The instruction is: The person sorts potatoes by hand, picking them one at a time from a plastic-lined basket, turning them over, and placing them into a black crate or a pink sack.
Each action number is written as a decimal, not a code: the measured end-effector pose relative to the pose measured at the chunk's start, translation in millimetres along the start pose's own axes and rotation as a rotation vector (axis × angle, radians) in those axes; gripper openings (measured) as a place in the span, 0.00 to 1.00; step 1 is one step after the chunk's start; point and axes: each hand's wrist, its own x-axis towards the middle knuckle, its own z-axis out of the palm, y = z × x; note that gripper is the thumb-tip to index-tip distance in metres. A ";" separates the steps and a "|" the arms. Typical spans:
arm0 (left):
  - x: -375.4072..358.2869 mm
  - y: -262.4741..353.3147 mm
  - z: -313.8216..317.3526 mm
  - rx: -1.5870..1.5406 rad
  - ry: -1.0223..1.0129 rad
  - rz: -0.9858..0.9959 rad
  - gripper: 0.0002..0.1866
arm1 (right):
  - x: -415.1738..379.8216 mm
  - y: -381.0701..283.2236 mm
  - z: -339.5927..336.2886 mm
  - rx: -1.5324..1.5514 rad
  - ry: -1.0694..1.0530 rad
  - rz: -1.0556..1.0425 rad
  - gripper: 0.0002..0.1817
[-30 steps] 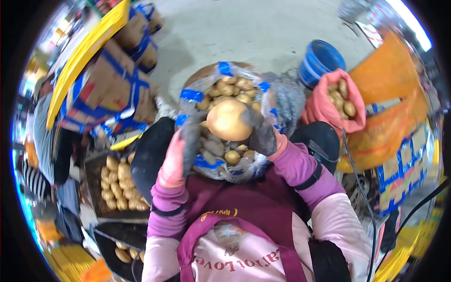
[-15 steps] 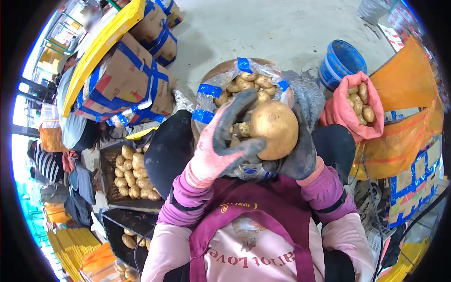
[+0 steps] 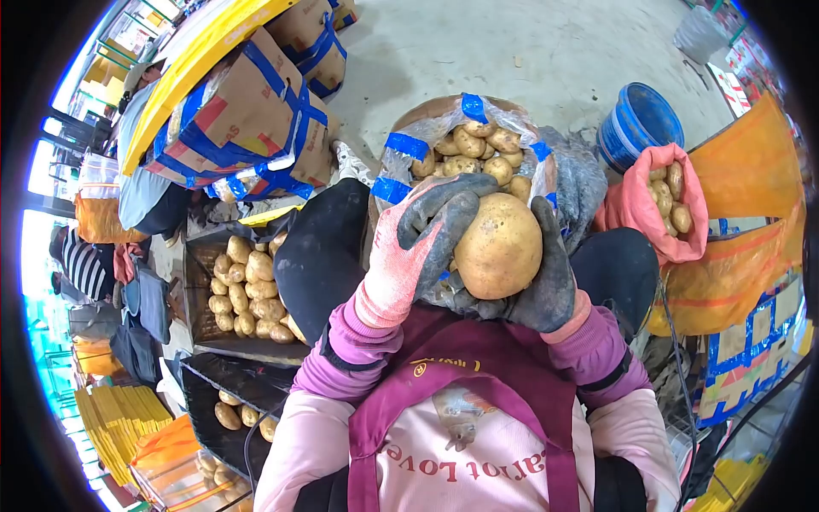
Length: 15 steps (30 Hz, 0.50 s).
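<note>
One large, round, tan-skinned potato (image 3: 499, 246) is held up in front of a maroon cloth apron (image 3: 512, 341), over the near part of an open, round-edged brown cardboard container (image 3: 431, 109) lined with clear plastic film and strips of blue tape. Its right side is cupped by the right hand (image 3: 550, 286), gloved in dark grey and pink, with the fingers spread upward along the skin. At its upper left edge, the fingers of the left hand (image 3: 426, 235), similarly gloved, are bent close together; whether they are pressed against it cannot be told.

Smaller tan potatoes (image 3: 465, 149) are piled inside the container. To the right, a coral-pink woven sack (image 3: 636, 205), also loaded with potatoes, is set near a blue plastic bucket (image 3: 623, 128). On the left, more potatoes are gathered in a brown-walled crate (image 3: 200, 299), and a few are held in a black container (image 3: 205, 401) below it. Farther forward, large cardboard boxes (image 3: 239, 111) are bound with blue tape.
</note>
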 end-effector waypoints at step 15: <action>3.5 -22.6 -20.9 -0.026 0.219 -0.094 0.19 | -65.2 -115.4 -0.6 -0.356 0.068 -0.597 0.50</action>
